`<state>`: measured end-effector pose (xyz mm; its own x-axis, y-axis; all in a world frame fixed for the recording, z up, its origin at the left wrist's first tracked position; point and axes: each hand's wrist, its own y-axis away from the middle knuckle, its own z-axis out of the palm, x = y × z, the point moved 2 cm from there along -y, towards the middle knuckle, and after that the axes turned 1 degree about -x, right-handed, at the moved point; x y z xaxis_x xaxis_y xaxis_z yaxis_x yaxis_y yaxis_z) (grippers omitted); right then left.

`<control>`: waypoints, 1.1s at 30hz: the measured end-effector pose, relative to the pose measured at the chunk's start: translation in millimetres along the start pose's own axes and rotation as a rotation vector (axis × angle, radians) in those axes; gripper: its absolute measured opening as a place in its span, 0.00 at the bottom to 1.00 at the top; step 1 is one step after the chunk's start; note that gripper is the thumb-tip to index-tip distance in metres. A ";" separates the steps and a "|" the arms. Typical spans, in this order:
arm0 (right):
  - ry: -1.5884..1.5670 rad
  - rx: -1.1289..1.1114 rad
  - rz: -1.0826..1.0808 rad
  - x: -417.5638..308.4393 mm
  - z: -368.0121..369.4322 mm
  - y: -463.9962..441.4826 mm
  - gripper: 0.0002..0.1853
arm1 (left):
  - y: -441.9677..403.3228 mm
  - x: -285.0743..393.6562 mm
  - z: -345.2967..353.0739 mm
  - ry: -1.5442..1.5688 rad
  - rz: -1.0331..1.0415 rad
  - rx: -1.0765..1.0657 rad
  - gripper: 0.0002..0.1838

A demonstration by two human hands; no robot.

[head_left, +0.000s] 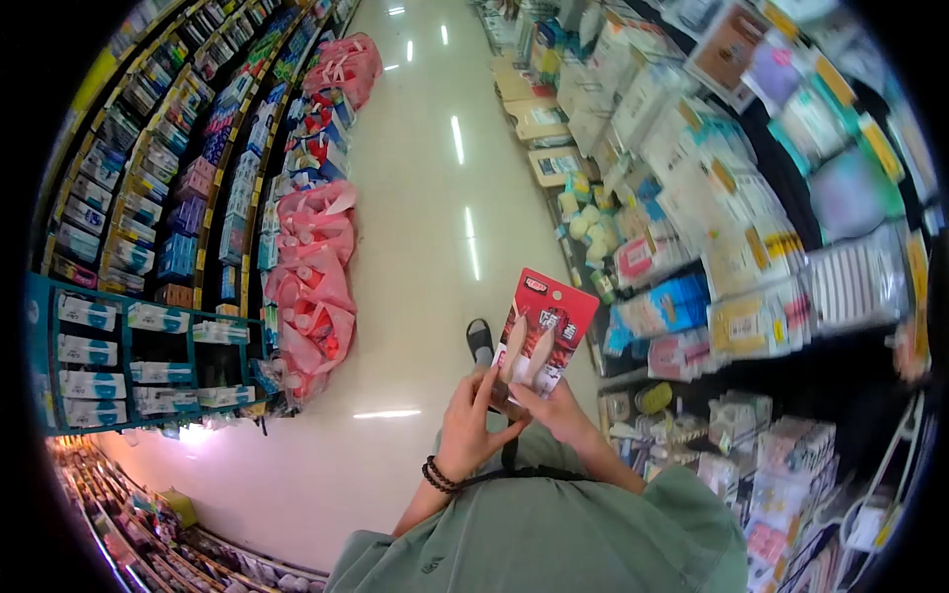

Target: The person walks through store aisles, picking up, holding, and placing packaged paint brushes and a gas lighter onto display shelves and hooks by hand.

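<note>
A red hanging card pack (559, 314) is held upright in front of my waist. Two slim, pale wood-coloured pieces like handles show on its front, along with printed characters; what kind of tool they belong to I cannot make out. My left hand (470, 420), with a dark beaded bracelet on its wrist, grips the lower left edge. At the lower right, my right hand (556, 407) is closed on the same pack, its thumb across the front. Fingers and thumbs cover the pack's bottom edge.
Shelves of boxed goods (178, 257) line the aisle's left side, with pink plastic bags (311, 296) along their foot. Hanging packaged goods (751, 257) crowd the right. A pale, shiny floor (425, 227) runs between. One sandalled foot (479, 341) shows ahead.
</note>
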<state>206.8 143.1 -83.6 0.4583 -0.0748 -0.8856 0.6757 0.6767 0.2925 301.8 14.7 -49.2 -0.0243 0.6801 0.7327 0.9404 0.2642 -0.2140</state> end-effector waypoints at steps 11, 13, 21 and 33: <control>-0.109 -0.025 0.030 -89.3 19.1 -232.0 0.27 | -204.1 -94.8 -58.2 -0.119 -0.011 0.058 0.51; -0.123 -0.014 0.000 -104.6 20.6 -263.7 0.27 | -232.7 -108.2 -63.3 -0.115 0.005 0.054 0.50; -0.128 0.199 -0.062 -134.7 12.0 -398.7 0.18 | -361.5 -169.2 -70.8 -0.141 0.012 -0.032 0.48; -0.132 0.253 -0.037 -250.2 -38.1 -685.0 0.14 | -664.3 -267.3 -74.9 -0.143 0.008 -0.114 0.32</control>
<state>-392.7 -273.8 -76.1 0.4909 -0.2017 -0.8476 0.8083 0.4686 0.3566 -291.0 -393.8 -54.4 -0.0573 0.7745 0.6299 0.9729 0.1848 -0.1387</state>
